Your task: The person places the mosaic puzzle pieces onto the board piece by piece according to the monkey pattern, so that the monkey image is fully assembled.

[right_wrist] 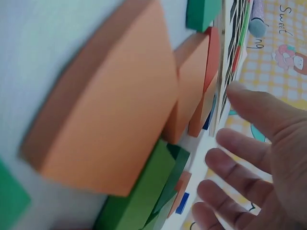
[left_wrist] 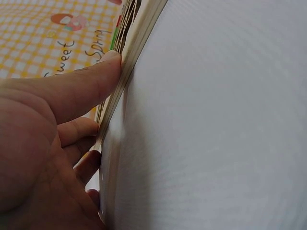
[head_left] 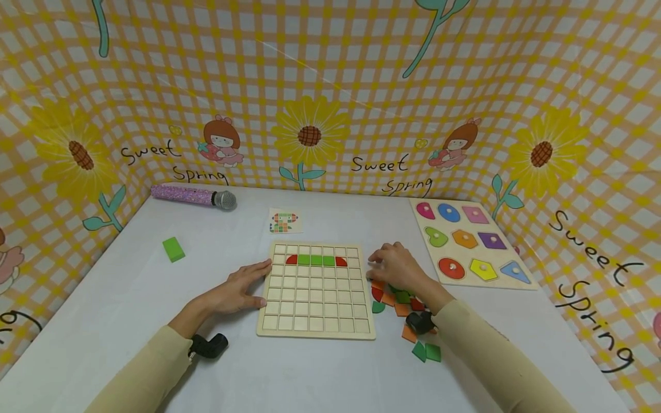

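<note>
A wooden grid board (head_left: 317, 296) lies in the middle of the table. One of its upper rows holds several green squares (head_left: 317, 260) between two red rounded pieces (head_left: 341, 262). My left hand (head_left: 234, 292) touches the board's left edge with its thumb and fingertips, the fingers nearly straight. Beside the right edge, my right hand (head_left: 400, 267) hovers over loose pieces, fingers apart and loosely bent. The right wrist view shows nothing between them. Nearby are orange pieces (right_wrist: 110, 105) and green pieces (right_wrist: 148, 187); part of this pile is hidden under the hand and forearm.
Behind the board lies a small pattern card (head_left: 284, 221). A shape puzzle board (head_left: 450, 252) with knobbed pieces is at the right. To the left are a green block (head_left: 173, 249) and a glittery purple microphone (head_left: 191, 196). A checkered cloth (head_left: 330, 74) forms the backdrop.
</note>
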